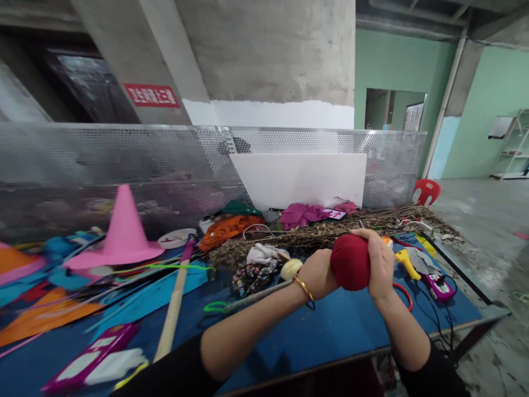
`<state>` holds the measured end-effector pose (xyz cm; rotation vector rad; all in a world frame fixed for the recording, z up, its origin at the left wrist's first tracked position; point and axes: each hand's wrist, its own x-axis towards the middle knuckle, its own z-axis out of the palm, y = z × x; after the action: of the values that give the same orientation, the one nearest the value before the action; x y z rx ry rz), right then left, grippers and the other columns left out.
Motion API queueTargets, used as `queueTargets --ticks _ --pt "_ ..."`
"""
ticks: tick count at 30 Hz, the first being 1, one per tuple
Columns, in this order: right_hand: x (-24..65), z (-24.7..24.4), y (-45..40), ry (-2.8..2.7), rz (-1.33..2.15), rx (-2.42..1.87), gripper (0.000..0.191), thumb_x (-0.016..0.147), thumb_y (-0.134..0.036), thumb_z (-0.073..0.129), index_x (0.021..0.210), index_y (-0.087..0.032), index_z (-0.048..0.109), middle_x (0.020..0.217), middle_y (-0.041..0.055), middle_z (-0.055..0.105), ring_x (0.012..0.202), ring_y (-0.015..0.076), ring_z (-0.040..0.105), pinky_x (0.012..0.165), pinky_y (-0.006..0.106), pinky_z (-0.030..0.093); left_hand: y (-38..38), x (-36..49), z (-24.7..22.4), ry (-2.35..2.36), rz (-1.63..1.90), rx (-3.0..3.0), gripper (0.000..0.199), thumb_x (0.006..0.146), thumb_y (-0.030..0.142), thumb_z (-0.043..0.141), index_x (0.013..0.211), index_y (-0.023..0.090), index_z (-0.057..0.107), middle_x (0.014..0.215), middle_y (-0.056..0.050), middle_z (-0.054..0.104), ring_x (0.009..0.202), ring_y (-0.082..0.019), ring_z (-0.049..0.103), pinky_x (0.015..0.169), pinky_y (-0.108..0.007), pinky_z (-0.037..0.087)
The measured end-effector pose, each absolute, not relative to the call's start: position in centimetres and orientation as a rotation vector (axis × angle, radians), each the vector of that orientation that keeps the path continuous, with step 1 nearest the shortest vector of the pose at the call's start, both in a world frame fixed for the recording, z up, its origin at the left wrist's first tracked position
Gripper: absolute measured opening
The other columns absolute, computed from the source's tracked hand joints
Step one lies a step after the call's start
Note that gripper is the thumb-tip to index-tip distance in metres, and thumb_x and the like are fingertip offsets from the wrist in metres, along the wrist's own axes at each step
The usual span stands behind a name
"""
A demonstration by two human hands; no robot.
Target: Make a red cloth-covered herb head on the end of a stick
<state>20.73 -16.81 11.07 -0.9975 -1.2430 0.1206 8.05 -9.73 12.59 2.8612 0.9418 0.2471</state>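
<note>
A round, dark red fabric-covered ball (350,262) is between my two hands above the blue table. My left hand (320,274) grips its left side with curled fingers, a gold bangle at the wrist. Around the right side and top of the ball wraps my right hand (381,264). Most of the left fingertips are hidden behind the ball. Just left of my left hand sits a small pale yellow ball (291,268). Black flower-print cloth (254,275) lies further left. A yellow glue gun (407,263) rests to the right of my right hand.
Dry twigs (297,238) line the back of the blue table (322,331). A pink pointed hat (124,231), a wooden stick (176,309) and a purple-and-white box (93,358) lie at left. A purple power strip (440,286) with black cables is at right.
</note>
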Motion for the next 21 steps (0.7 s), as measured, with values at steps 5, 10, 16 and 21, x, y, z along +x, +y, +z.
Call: queueTargets --ticks 5,10,16,21 --pt "19.7 10.2 -17.1 -1.303 -0.154 -1.072 0.048 0.083 -0.042 0.060 0.125 -0.019 0.054 0.127 0.0123 0.059 0.121 0.0283 0.053 0.103 0.049 0.043 -10.1 8.2 12.7 1.013 0.325 2.784 0.030 0.085 0.034 0.048 0.089 0.015 0.071 0.090 -0.012 0.074 0.085 -0.027 0.069 0.073 -0.031 0.048" --pt "18.6 8.3 -16.6 -1.194 -0.402 -0.978 0.043 0.089 -0.038 0.051 0.128 -0.021 0.052 0.124 0.0135 0.058 0.120 0.0302 0.053 0.101 0.056 0.042 -11.2 8.3 12.4 1.229 0.301 2.774 0.039 0.089 0.040 0.042 0.088 0.015 0.072 0.091 -0.015 0.074 0.088 -0.033 0.069 0.072 -0.036 0.048" --pt "18.2 7.0 -18.0 -1.237 -0.328 -1.036 0.095 0.066 -0.056 0.077 0.142 -0.021 0.032 0.139 0.0192 0.042 0.129 0.0381 0.043 0.103 0.061 0.038 -11.7 7.7 12.2 1.251 0.250 2.833 0.033 0.086 0.036 0.046 0.086 0.015 0.072 0.087 -0.015 0.074 0.085 -0.032 0.070 0.069 -0.035 0.048" --pt "20.1 8.6 -19.9 -1.516 0.007 -1.065 0.104 0.056 -0.052 0.085 0.142 -0.025 0.032 0.145 0.0149 0.038 0.135 0.0360 0.038 0.109 0.056 0.036 -11.7 7.0 11.4 1.127 0.323 2.876 0.033 0.085 0.039 0.049 0.082 0.016 0.072 0.083 -0.014 0.073 0.082 -0.030 0.069 0.068 -0.032 0.048"
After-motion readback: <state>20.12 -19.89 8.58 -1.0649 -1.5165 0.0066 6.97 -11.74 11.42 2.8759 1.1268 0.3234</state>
